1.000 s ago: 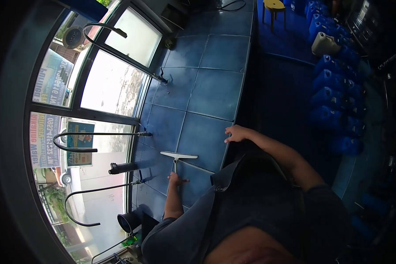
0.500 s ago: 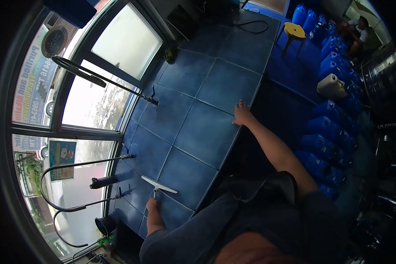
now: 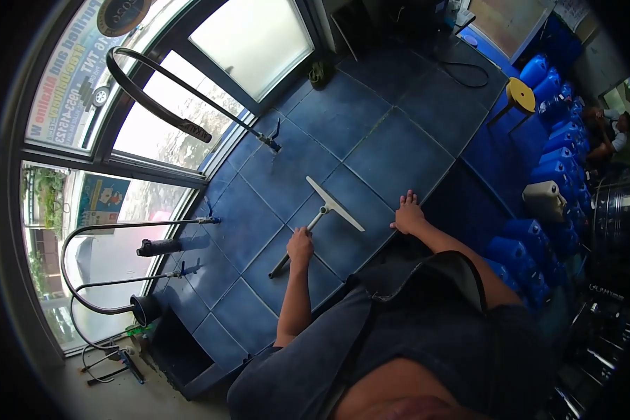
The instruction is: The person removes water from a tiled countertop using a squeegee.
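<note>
My left hand (image 3: 300, 246) is wrapped round the handle of a white squeegee (image 3: 337, 206). The blade lies over the blue tiled counter (image 3: 371, 147), pointing away from me, and the dark handle end sticks out behind my fist. At the counter's right edge my right hand (image 3: 408, 214) rests flat with its fingers spread, holding nothing. A tap with a long curved hose (image 3: 189, 84) rises from the tiles beyond the squeegee. Nearer the window another curved hose (image 3: 133, 225) arches out from the counter's left side.
Glass windows (image 3: 161, 175) line the left side. A black cylinder (image 3: 159, 247) and a black bucket (image 3: 145, 309) are by the counter's left edge. To the right stand a yellow stool (image 3: 521, 95), several blue jugs (image 3: 560, 164) and a beige jug (image 3: 544, 201). Another person (image 3: 612, 133) sits behind them.
My left hand has pushed the squeegee forward and to the right across the tiles, towards my right hand. My right hand stays at the counter edge. The camera view has shifted.
</note>
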Demonstrator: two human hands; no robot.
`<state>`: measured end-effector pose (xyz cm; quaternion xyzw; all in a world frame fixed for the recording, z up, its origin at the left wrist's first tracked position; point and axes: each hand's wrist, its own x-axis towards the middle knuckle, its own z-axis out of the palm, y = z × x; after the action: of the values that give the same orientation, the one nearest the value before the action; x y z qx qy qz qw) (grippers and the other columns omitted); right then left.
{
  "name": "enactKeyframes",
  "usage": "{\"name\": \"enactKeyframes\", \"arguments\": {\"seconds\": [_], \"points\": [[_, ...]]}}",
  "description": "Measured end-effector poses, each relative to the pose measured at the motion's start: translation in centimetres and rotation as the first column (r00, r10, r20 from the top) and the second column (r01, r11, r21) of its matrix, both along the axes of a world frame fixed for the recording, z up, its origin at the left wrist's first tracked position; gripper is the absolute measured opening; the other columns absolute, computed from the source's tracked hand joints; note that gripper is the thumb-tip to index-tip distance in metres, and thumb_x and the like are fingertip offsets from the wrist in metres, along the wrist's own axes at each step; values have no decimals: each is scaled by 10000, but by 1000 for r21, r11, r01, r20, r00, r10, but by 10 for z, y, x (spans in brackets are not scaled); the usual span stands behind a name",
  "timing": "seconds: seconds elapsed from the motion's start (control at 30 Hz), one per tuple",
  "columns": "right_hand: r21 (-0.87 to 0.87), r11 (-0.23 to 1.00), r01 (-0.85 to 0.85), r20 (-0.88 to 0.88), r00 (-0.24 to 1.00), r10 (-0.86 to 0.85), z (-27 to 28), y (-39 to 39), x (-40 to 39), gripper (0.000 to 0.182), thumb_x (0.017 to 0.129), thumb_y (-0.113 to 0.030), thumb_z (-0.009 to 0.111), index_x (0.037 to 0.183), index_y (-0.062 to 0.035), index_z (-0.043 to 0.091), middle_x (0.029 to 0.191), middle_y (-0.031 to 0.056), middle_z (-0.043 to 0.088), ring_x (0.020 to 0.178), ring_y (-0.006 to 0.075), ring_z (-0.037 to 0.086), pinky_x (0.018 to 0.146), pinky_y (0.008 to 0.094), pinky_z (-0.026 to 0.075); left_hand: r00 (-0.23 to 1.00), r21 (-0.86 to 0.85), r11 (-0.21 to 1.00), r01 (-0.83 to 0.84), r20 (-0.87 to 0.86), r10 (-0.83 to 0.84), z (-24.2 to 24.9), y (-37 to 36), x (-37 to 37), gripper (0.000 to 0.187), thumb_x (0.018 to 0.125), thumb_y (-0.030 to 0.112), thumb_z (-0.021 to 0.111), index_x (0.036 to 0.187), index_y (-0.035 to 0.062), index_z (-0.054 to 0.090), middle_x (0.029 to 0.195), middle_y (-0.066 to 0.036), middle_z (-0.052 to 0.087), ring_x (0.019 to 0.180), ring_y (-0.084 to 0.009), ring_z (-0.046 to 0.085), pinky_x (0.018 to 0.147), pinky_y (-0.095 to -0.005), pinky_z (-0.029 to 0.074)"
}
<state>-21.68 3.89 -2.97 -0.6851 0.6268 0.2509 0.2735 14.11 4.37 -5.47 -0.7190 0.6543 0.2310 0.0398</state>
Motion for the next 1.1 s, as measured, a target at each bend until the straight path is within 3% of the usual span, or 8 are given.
{"name": "enactKeyframes", "arguments": {"seconds": [0.17,0.27,0.33,0.47,0.57,0.7,0.9,1.1], "points": [[-32,989,-145,-74,987,142,-26,-19,2,573,836,-481,664,1215,-52,646,1447,286,383,1380,486,270,1105,593,273,982,-17,999,26,187,-23,-50,-9,-57,422,942,193,442,1359,149,496,1397,-303,424,1018,-450,618,872,-501,508],[227,925,-305,46,952,303,-31,-48,-6,493,807,-454,692,1127,-79,697,1293,260,555,1249,451,479,997,614,405,991,-20,1000,2,132,1,-48,-7,-57,439,946,179,409,1379,157,474,1397,-293,429,996,-472,621,907,-519,493],[180,870,-460,122,888,444,6,-64,-6,499,805,-480,699,1004,-23,720,1045,200,688,1044,356,637,894,510,495,992,-17,999,51,116,-48,-40,-6,-53,428,941,189,429,1363,149,484,1370,-297,454,991,-425,637,914,-498,496],[297,744,-598,268,800,536,9,-117,-22,475,800,-477,696,1011,-53,726,1071,199,680,1047,307,645,857,466,526,995,188,982,1,97,-20,-15,-21,-58,411,923,204,477,1330,160,509,1379,-297,437,982,-398,638,918,-483,498],[565,742,-362,262,931,255,-8,-186,-55,518,795,-503,697,983,-21,721,974,183,702,956,296,670,821,414,533,988,15,999,-32,155,29,-50,-9,-55,429,913,212,496,1341,186,505,1373,-291,446,949,-396,642,874,-498,501],[-36,997,-63,648,758,72,-54,-257,-149,469,780,-435,728,905,16,700,903,191,697,865,335,666,773,411,525,985,125,984,-129,133,113,-29,-18,-68,445,888,204,567,1331,196,525,1323,-241,516,938,-394,639,834,-480,512],[-609,719,336,365,923,-123,-40,-343,-330,380,837,-251,678,1117,5,642,1164,206,611,1020,359,610,870,442,509,973,-128,978,-164,-185,139,46,-110,-223,356,905,282,601,1241,163,595,986,-107,637,886,-332,619,751,-454,492],[-462,859,220,235,964,-120,-40,-372,-434,576,875,-285,642,1325,36,482,1444,218,382,1266,379,448,1035,429,416,890,-58,993,102,-440,-117,65,-239,-399,545,939,215,530,1452,138,360,1079,-186,587,980,-389,593,816,-456,487]]}}
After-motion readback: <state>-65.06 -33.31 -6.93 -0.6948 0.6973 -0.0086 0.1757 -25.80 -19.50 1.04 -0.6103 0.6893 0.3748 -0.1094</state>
